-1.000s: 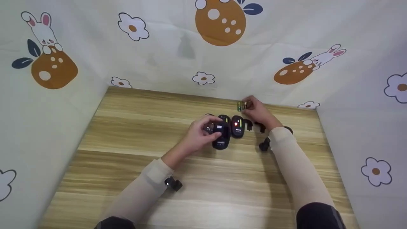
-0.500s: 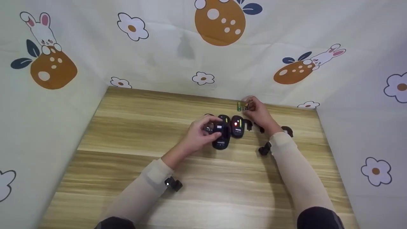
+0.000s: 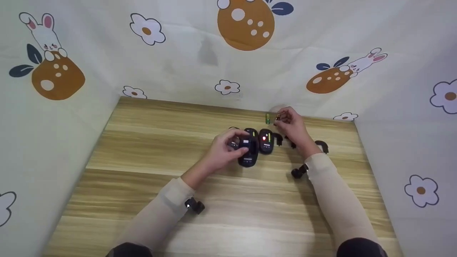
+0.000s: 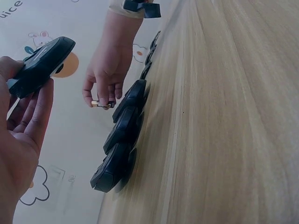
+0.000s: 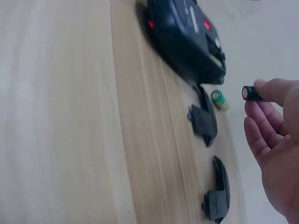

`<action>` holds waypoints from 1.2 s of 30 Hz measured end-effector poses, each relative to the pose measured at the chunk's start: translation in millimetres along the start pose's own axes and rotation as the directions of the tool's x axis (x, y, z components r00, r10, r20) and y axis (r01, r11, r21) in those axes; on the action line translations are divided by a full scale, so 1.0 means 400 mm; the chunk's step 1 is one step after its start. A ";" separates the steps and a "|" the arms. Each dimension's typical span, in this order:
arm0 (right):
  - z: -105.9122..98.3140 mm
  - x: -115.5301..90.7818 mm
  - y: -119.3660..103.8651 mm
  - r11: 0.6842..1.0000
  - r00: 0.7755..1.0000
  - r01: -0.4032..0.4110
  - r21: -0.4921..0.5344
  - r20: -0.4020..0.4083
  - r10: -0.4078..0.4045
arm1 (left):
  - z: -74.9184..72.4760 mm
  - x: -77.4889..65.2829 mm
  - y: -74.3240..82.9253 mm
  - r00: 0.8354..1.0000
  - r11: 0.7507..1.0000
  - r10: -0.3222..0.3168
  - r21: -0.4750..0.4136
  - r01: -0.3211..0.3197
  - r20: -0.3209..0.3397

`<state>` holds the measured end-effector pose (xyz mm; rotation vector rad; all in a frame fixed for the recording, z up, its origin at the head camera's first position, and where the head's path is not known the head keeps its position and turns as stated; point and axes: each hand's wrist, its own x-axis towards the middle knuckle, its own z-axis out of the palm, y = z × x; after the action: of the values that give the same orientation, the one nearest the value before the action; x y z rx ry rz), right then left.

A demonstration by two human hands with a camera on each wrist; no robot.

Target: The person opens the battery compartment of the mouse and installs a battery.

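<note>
My left hand (image 3: 223, 151) grips a black computer mouse (image 3: 247, 160), its underside facing the head camera; in the left wrist view this mouse (image 4: 44, 65) is raised off the table. Between thumb and fingertips, my right hand (image 3: 293, 126) pinches a small dark battery (image 5: 251, 94) with a gold end, held near the back wall. A green battery (image 3: 267, 119) lies on the table just left of that hand. Several more mice stand in a row; one mouse (image 3: 266, 142) glows red underneath and has a battery in its slot. The left hand partly hides the others.
Black curved battery covers lie to the right of the mice: one cover (image 3: 277, 139) beside the glowing mouse, another cover (image 3: 322, 146) near the right forearm. The wooden table (image 3: 150, 142) meets a patterned cloth wall (image 3: 185, 71) behind.
My right hand has drawn slightly right, away from the green battery, with the dark battery in its fingers. The cover by the right forearm has come into fuller view. My left hand stays put.
</note>
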<state>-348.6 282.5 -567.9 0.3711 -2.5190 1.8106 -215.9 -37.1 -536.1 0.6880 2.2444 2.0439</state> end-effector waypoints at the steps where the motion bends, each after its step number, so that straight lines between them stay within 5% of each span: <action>1: 0.001 -0.002 -0.004 1.000 1.000 0.006 0.007 0.001 -0.006 | 0.000 0.001 0.000 1.000 1.000 0.001 -0.001 -0.001 -0.001; 21: 0.019 -0.080 -0.109 0.992 0.998 0.050 0.115 0.024 -0.053 | 0.000 0.005 0.006 1.000 0.999 -0.027 -0.023 0.027 0.004; 36: 0.059 -0.164 -0.242 0.972 0.987 0.144 0.187 0.045 -0.155 | 0.001 0.007 0.006 1.000 0.999 -0.030 -0.020 0.030 0.004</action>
<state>-262.6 243.3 -495.2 0.6111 -2.2934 2.0047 -217.6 -35.8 -532.9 0.6526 2.2147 2.0470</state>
